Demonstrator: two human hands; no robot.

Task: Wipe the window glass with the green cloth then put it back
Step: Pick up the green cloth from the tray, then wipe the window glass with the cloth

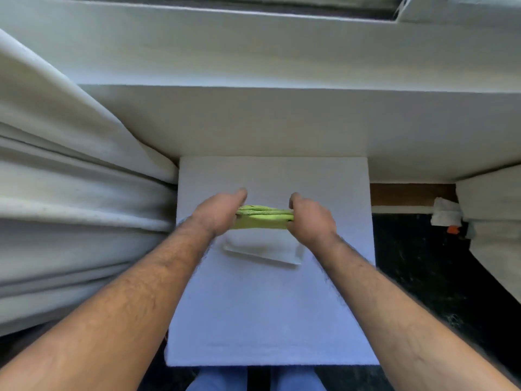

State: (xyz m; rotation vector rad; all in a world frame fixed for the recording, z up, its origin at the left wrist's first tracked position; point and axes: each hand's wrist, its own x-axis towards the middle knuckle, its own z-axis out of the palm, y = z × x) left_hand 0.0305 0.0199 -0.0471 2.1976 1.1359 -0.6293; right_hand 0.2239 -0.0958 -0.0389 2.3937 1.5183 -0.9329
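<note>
With left hand (218, 214) and right hand (308, 218) each clamped on an end of the folded green cloth (263, 217) above the white tabletop (270, 306), I note a risk: uneven release could unfold it.

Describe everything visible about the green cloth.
The green cloth is a bright lime-green, soft-looking fabric, folded into several layers whose edges show as stacked ridges along its top. It is held stretched between the left hand and the right hand, each gripping one end, above the white table. Just below it lies a clear shallow tray. Whether the cloth touches the tray cannot be told.
</note>
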